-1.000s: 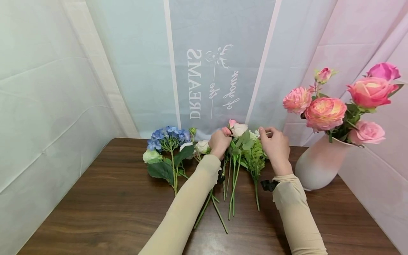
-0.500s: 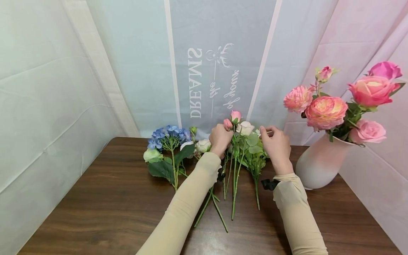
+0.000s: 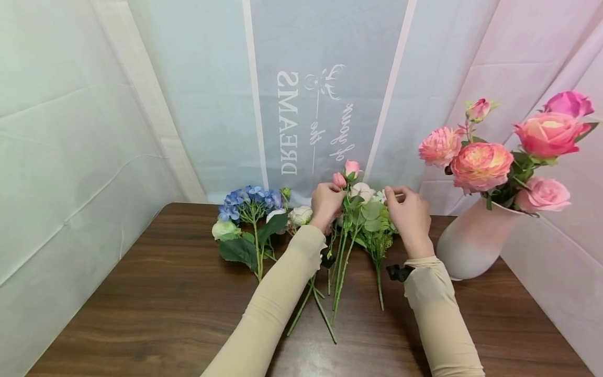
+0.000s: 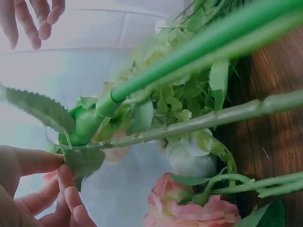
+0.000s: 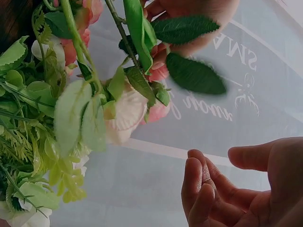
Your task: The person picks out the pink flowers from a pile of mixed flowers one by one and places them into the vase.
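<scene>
In the head view my left hand (image 3: pixel 326 205) pinches a stem of pink roses (image 3: pixel 352 168) near its top, lifting the blooms over the other flowers. The left wrist view shows thumb and fingertips at a toothed leaf (image 4: pixel 85 161) and thin stem (image 4: pixel 189 128) just below the bloom. A white rose (image 3: pixel 361 192) lies close behind, partly covered by leaves. My right hand (image 3: pixel 409 220) hovers beside the green fern spray (image 3: pixel 379 235). The right wrist view shows that hand's (image 5: pixel 236 194) thumb and fingers loosely curved and apart, with nothing between them.
A blue hydrangea (image 3: pixel 252 201), a pale green rose (image 3: pixel 225 229) and a white rose (image 3: pixel 300 215) lie on the wooden table (image 3: pixel 141 303) at left. A pink-and-white vase (image 3: pixel 471 243) with several pink blooms stands at right. A printed curtain (image 3: pixel 325 47) hangs behind.
My left hand has raised the pink roses and shifted them slightly right, their stem ends swinging left. The white rose has come apart from them. My right hand has barely moved.
</scene>
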### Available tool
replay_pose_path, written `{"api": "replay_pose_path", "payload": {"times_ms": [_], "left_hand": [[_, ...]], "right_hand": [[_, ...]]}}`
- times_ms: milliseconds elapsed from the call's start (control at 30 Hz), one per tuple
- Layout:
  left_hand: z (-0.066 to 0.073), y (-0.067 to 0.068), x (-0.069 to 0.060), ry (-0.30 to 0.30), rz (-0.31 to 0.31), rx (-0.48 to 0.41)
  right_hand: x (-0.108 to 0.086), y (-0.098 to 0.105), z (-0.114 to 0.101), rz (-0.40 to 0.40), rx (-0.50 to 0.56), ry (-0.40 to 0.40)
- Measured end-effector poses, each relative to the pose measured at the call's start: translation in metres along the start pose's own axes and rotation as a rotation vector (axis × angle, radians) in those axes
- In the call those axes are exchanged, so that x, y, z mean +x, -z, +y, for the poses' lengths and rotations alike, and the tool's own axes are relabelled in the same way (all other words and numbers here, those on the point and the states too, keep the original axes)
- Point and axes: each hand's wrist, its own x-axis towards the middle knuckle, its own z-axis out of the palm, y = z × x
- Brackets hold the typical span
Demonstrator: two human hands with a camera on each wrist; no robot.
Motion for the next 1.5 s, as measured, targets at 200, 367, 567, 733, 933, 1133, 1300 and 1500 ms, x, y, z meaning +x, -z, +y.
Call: {"api": "replay_pose_path", "payload": {"times_ms": [200,367,567,733,933,1133,1300,1500], "left_hand": [[-0.003,0.0,0.0,-0.018,0.036,-0.003],[-0.005,-0.002,0.002,-0.078,0.094,-0.005],[-0.004,-0.001,0.002,-0.151,0.123,-0.007],[-0.001,0.0,0.0,-0.131,0.098,-0.079],[0.004,0.004,-0.001,-0.08,0.052,-0.194],[0.008,0.009,0.0,-0.041,-0.016,-0.288],[0.01,0.014,0.002,-0.045,-0.089,-0.449],[0.014,0.023,0.004,-0.084,-0.209,-0.599]], "right_hand": [[-0.001,-0.001,0.002,0.004,-0.005,0.005],[-0.001,0.0,0.003,0.003,-0.001,0.007],[-0.001,0.001,0.003,-0.001,-0.004,0.008],[-0.001,0.001,0.003,-0.005,-0.003,0.005],[-0.001,0.0,0.004,-0.002,-0.004,0.0],[-0.001,-0.001,0.005,-0.004,0.0,0.01],[-0.001,-0.001,0.005,-0.016,0.006,0.015],[0.001,-0.001,0.004,-0.011,0.011,0.022]]}}
